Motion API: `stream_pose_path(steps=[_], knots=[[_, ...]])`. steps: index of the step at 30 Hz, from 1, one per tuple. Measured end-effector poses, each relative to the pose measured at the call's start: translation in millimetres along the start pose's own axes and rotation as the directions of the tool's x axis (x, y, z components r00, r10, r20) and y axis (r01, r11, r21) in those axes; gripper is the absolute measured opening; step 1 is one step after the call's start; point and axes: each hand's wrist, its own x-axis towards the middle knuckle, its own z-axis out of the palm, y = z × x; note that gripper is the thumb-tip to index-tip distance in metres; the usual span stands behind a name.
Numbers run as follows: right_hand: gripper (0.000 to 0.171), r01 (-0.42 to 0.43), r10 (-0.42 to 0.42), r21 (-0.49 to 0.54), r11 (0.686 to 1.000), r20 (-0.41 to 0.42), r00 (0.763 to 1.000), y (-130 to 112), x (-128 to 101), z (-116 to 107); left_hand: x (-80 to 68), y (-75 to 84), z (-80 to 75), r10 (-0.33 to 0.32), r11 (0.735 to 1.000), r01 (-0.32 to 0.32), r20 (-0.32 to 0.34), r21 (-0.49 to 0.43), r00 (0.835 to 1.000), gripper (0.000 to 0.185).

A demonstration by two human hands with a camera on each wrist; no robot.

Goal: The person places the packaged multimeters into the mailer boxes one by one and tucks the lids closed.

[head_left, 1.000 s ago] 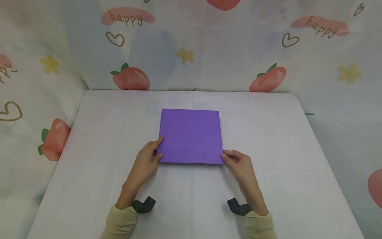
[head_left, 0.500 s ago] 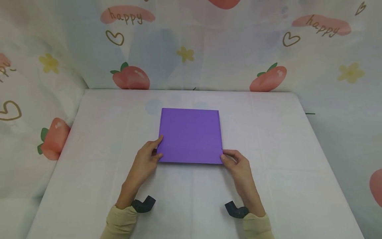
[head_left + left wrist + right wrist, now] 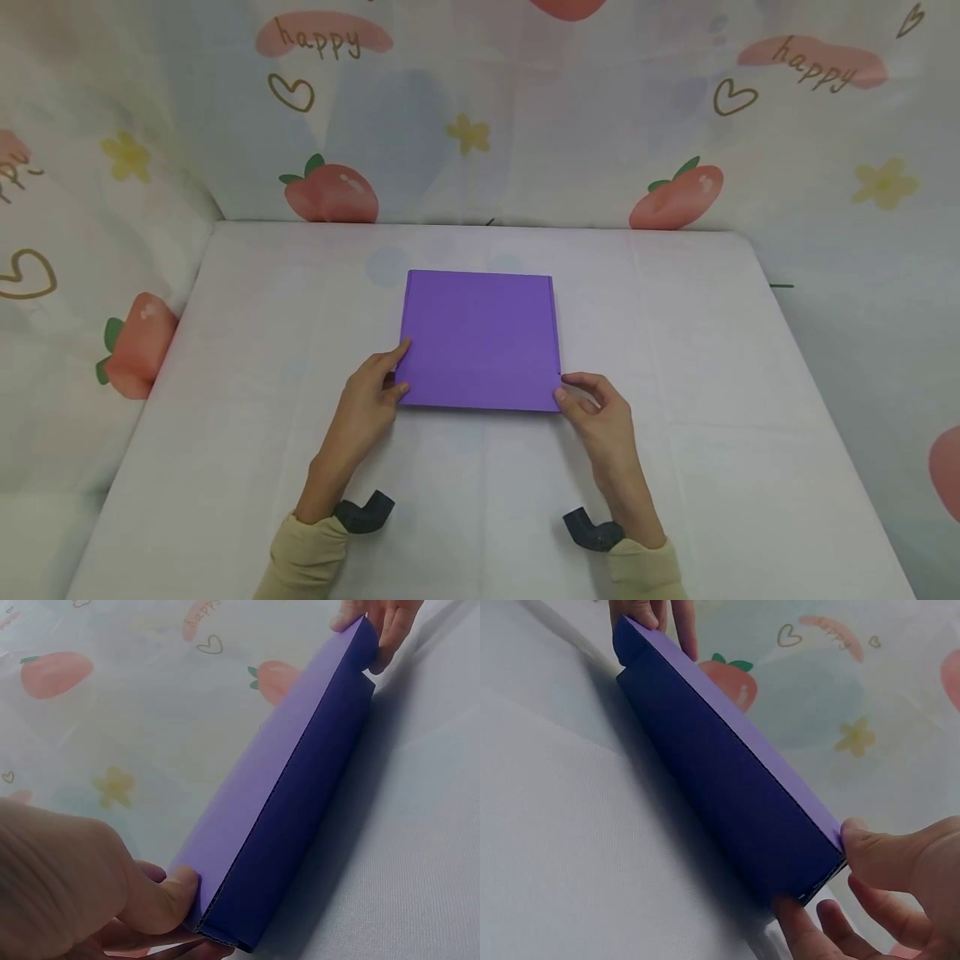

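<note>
A flat purple cardboard box (image 3: 480, 337) lies closed in the middle of the white table (image 3: 712, 375). My left hand (image 3: 392, 372) grips its near left corner, thumb against the end and fingers curled below, as the left wrist view shows (image 3: 161, 900). At the near right corner my right hand (image 3: 576, 395) pinches the box, thumb on the top edge and fingers at the bottom edge (image 3: 855, 862). The box (image 3: 300, 787) shows its dark front side wall in both wrist views (image 3: 727, 795). Each wrist view also catches the other hand at the far corner.
A white cloth covers the table. A curtain (image 3: 480, 125) printed with strawberries, hearts and flowers hangs behind and at both sides. Table edges run at left (image 3: 150, 400) and right (image 3: 817, 400). Dark wrist mounts (image 3: 363, 512) sit by both cuffs.
The right forearm has drifted slightly left. The box and both hands stay where they were.
</note>
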Motion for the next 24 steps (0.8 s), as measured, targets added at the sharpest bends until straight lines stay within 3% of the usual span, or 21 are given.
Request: stream_pose_path(steps=[13,24], knots=[[0.038,-0.032,0.033,-0.037,0.999,0.028,0.999,11,9,-8,1.4,2.1,1.4,0.025,0.999,-0.025,-0.007,0.025,1.000,0.065],[0.036,-0.031,0.036,-0.113,0.993,0.038,0.999,0,10,-11,1.3,4.0,1.1,0.001,0.999,-0.001,0.003,0.036,1.000,0.065]])
